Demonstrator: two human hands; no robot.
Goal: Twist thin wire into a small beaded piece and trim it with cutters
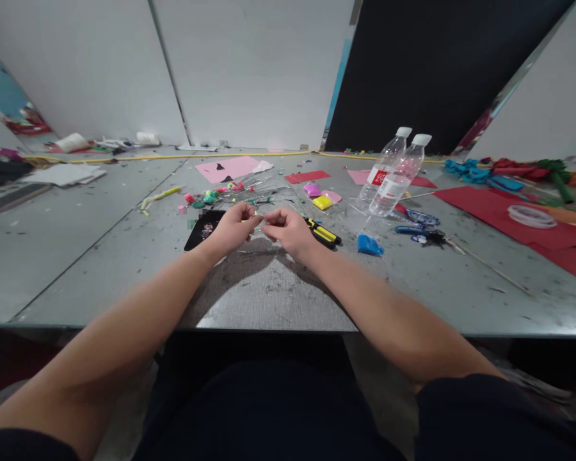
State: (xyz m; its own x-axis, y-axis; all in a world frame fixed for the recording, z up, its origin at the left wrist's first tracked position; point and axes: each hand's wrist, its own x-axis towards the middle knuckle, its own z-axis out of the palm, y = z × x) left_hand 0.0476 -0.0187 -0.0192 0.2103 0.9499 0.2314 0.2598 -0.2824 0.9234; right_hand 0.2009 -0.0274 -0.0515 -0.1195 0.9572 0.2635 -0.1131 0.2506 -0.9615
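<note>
From the head camera we see our left hand [234, 229] and right hand [290, 232] meeting just beyond the phone [204, 230], fingers pinched nearly shut on a thin clear strip [260, 219] stretched between them, held up off the table [100, 256] so both can work it. The yellow-black cutter [323, 233] lies right of the phone, touching our right hand; two bottles [393, 171] stand farther right.

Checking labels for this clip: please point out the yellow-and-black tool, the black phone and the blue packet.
yellow-and-black tool [323, 233]: head view, middle of its handle.
black phone [202, 232]: head view, centre of its face.
blue packet [368, 244]: head view, middle of its top.
</note>
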